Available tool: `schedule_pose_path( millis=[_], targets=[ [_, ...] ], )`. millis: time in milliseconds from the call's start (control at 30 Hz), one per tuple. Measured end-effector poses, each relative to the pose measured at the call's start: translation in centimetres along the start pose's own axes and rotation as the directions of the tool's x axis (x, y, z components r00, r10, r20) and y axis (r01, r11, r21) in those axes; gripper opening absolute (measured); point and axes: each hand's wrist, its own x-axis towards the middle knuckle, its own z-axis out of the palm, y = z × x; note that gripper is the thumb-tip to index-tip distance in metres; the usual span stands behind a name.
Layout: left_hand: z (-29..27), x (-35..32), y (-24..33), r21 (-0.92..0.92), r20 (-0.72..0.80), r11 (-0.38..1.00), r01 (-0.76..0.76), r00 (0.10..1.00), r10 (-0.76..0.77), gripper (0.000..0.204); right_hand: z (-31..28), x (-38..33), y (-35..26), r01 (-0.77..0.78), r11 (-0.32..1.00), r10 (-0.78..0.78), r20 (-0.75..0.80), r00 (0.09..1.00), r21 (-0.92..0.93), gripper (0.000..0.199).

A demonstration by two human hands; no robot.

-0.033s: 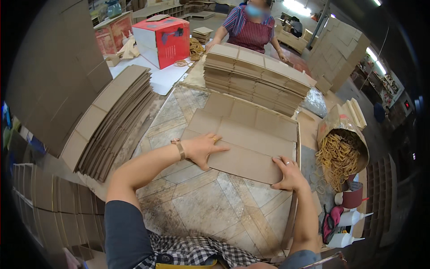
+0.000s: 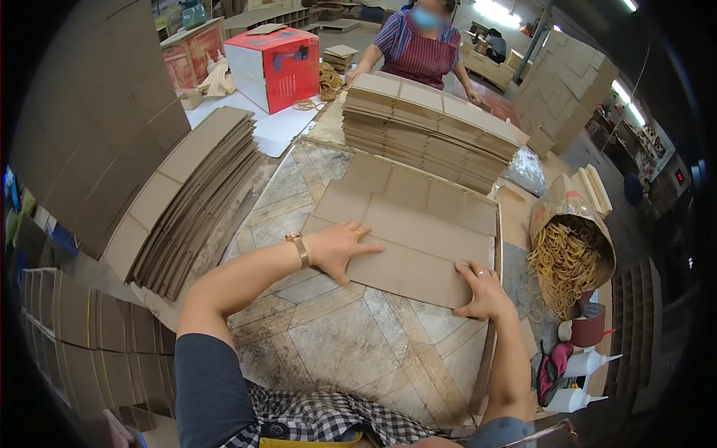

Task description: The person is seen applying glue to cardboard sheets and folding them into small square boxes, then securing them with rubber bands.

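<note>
Flat brown fibreboard panels [image 2: 418,229] lie overlapping in rows on a worn, marble-and-wood-patterned table [image 2: 336,336]. My left hand [image 2: 336,250] rests with fingers spread on the left part of the nearest panel. At that panel's right end is my right hand [image 2: 482,291], thumb and fingers apart, fingertips on the surface and thumb by the near corner. Neither hand is closed around anything.
A tall stack of panels [image 2: 426,123] stands beyond, with a person [image 2: 420,56] behind it. Another stack [image 2: 183,198] leans at left. A red box [image 2: 280,71] is far left. At right are a bag of rubber bands [image 2: 564,254] and white squeeze bottles [image 2: 586,364].
</note>
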Motion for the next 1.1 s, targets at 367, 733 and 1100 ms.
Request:
schedule_pose_path(
  millis=[367,733,1100],
  targets=[
    [4.0,-6.2,4.5,0.019,-0.035,0.997,-0.079,0.996,0.079,0.09,2.6,-7.4,-3.9,0.041,0.998,-0.042,0.02,0.999,0.045,0.096],
    [4.6,-8.3,6.3,0.004,-0.211,0.994,-0.108,0.972,0.106,0.085,3.3,-8.6,-4.5,-0.032,0.991,0.04,-0.057,0.998,0.13,0.102],
    [12.6,-15.0,10.7,-0.144,-0.254,0.982,-0.125,0.963,0.086,0.071,4.9,-17.7,-12.5,0.159,0.987,-0.159,0.069,0.985,0.013,0.066]
  ],
)
